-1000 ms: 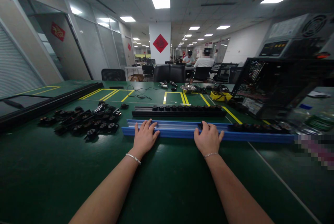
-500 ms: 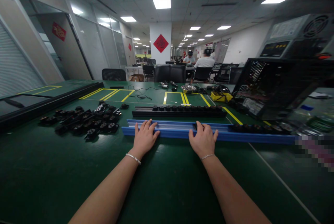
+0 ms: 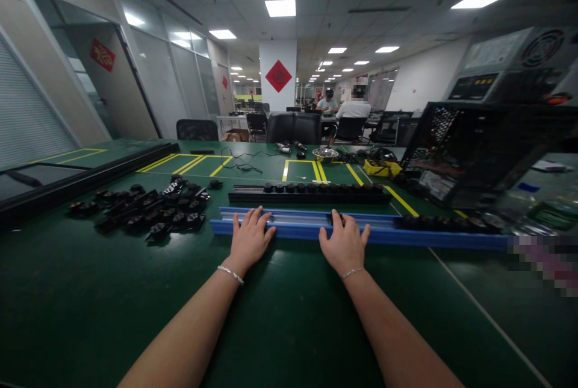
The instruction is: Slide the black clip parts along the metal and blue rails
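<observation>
Tabletop (image 3: 280, 328), left hand (image 3: 251, 237), right hand (image 3: 344, 244), both spread on one blue rail (image 3: 295, 231), holds unclear

Open-plan office, ceiling light panels (image 3: 280, 8), black chairs (image 3: 294, 127), glass partition (image 3: 153, 68), green worktable (image 3: 280, 316)

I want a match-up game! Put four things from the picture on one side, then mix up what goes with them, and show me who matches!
Things:
1. Blue rail
2. Pile of parts
3. Bowl
4. Right hand

Clues:
A. At a small black part
B. Round and silvery, toward the table's far side
C. Long and straight
D. Black and jumbled, off to the left

Right pairs: 1-C, 2-D, 3-B, 4-A
</observation>
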Demonstrator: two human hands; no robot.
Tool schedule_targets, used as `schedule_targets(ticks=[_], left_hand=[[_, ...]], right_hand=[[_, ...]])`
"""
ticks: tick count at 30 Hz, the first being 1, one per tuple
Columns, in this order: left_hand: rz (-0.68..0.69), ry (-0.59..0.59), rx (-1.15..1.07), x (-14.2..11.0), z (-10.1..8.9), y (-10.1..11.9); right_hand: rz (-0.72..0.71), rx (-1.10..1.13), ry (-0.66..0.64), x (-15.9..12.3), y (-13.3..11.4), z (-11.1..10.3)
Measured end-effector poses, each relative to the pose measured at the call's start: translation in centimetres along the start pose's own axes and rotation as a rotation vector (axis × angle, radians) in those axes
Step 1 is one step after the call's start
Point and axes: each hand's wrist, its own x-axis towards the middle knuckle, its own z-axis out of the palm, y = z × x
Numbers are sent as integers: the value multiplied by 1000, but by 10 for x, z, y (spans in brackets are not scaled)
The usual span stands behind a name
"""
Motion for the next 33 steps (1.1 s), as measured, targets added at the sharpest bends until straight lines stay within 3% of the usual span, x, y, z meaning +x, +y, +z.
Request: schedule_targets(ticks=[5,13,33], left_hand=[[11,3,-2,0,2,-2],[18,18,-6,0,3,-2],[10,-6,7,0,1,-1]], right_hand=[[-12,32,-26,1,-1,-2],[96,76,-81,4,4,-3],[-114,97,-77,0,-1,3]])
